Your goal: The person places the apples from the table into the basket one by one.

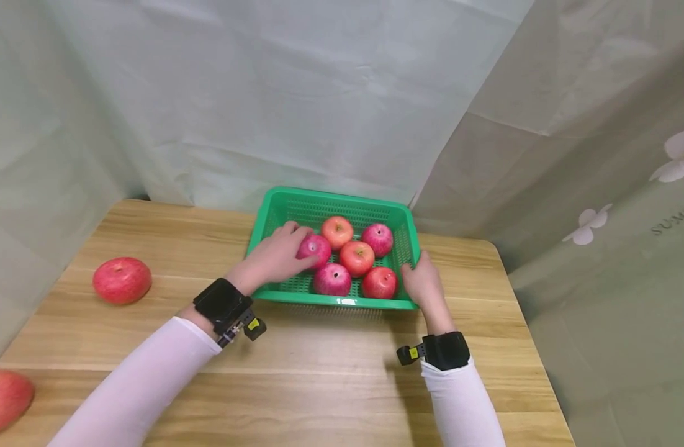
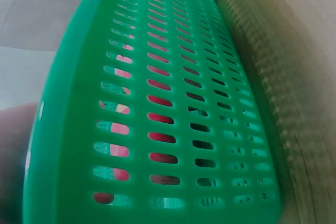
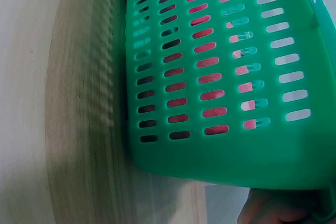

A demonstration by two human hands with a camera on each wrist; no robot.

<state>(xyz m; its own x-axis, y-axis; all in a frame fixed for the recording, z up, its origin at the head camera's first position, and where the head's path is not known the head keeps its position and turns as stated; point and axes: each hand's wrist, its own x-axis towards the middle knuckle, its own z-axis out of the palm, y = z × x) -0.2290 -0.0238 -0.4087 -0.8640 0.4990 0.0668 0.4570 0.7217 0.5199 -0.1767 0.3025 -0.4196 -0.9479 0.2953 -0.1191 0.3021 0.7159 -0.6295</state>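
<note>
A green plastic basket (image 1: 336,197) with slotted walls stands at the back of the table and holds several red apples. My left hand (image 1: 277,253) reaches over its left side, fingers curled round a dark pink apple (image 1: 315,249) inside. Other apples, including an orange-red apple (image 1: 356,258), lie beside it. At the basket's right end, my right hand (image 1: 424,282) grips the rim, thumb over the edge. The left wrist view is filled by the basket's front wall (image 2: 131,119). In the right wrist view, right-hand fingers (image 3: 275,208) show under the rim.
On the left of the wooden table (image 1: 297,379) sits a loose red apple (image 1: 121,280). Another apple (image 1: 5,400) is cut off at the lower left of the head view. A pale curtain (image 1: 297,99) hangs right behind the basket, and a printed one (image 1: 588,298) at the right.
</note>
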